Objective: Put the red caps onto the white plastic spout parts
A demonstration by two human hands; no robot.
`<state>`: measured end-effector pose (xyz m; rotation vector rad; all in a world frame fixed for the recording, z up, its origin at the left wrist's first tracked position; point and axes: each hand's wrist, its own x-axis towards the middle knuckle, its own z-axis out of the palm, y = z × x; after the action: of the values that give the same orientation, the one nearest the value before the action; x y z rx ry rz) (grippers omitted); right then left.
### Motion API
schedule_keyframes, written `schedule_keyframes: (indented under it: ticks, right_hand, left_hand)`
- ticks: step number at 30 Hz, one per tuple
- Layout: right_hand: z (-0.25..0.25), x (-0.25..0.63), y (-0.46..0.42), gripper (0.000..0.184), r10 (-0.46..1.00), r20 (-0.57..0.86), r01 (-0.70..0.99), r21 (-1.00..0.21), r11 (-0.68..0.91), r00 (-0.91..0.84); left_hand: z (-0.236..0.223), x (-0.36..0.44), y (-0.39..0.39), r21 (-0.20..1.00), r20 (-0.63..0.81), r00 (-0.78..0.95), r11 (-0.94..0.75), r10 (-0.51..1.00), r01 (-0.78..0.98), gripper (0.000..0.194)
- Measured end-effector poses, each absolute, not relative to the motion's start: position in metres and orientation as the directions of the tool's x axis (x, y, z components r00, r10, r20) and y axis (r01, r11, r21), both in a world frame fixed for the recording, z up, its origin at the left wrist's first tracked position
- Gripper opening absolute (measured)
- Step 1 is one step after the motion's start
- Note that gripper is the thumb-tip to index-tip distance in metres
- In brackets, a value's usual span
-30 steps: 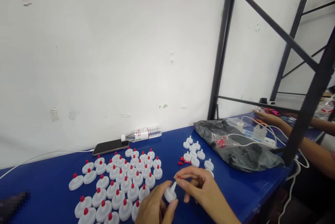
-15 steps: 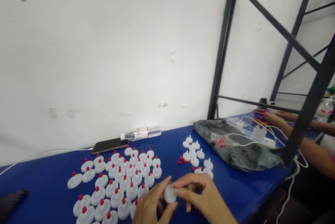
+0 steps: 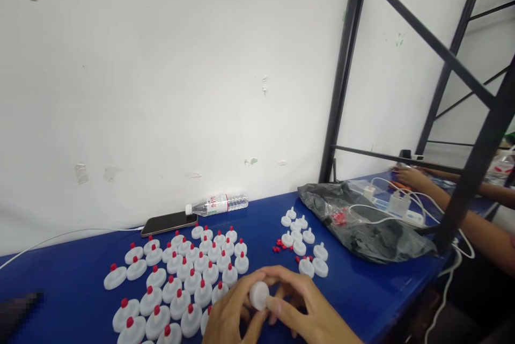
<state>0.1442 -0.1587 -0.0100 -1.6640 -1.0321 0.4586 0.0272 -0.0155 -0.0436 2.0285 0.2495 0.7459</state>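
Observation:
A white round plastic nozzle cap is held between my two hands, its flat round face tilted up toward me. My left hand grips the cap's left side between fingers and thumb. My right hand pinches at its right edge, thumb in front and index finger curled behind; the cap's spout is hidden there. To the left stand many white nozzle caps with red tips in loose rows. Beyond my right hand lie several white nozzle caps without red tips, with small red tips scattered beside them.
A clear water bottle and a phone on a white cable lie along the wall. A grey plastic bag and a power strip are at right, by a black metal frame. Another person's arm reaches in beyond it.
My right hand's fingers have curled further round behind the cap, and its thumb has shifted to the cap's lower right edge. The other person's hand has moved slightly left.

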Motion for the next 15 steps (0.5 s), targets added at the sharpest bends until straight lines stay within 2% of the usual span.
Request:
schedule_keyframes:
  ticks: [3,7,11,15]
  right_hand:
    - [-0.012,0.145,-0.158,0.05,0.829,0.145,0.33,-0.943,-0.05,0.54]
    - [-0.009,0.145,-0.157,0.04,0.824,0.163,0.379,-0.923,-0.067,0.543]
    - [-0.011,0.146,-0.153,0.04,0.831,0.193,0.403,-0.914,-0.042,0.523]
    - [-0.019,0.149,-0.149,0.036,0.802,0.236,0.424,-0.905,-0.023,0.548]
  left_hand:
    - [-0.048,0.029,-0.016,0.852,0.406,0.799,-0.5,0.444,-0.156,0.037]
    - [-0.044,0.028,-0.016,0.905,0.38,0.789,-0.37,0.483,-0.21,0.05]
    - [-0.041,0.026,-0.016,0.948,0.286,0.817,-0.27,0.501,-0.166,0.047]
    - [-0.043,0.028,-0.018,0.961,0.237,0.831,-0.245,0.504,-0.126,0.058]
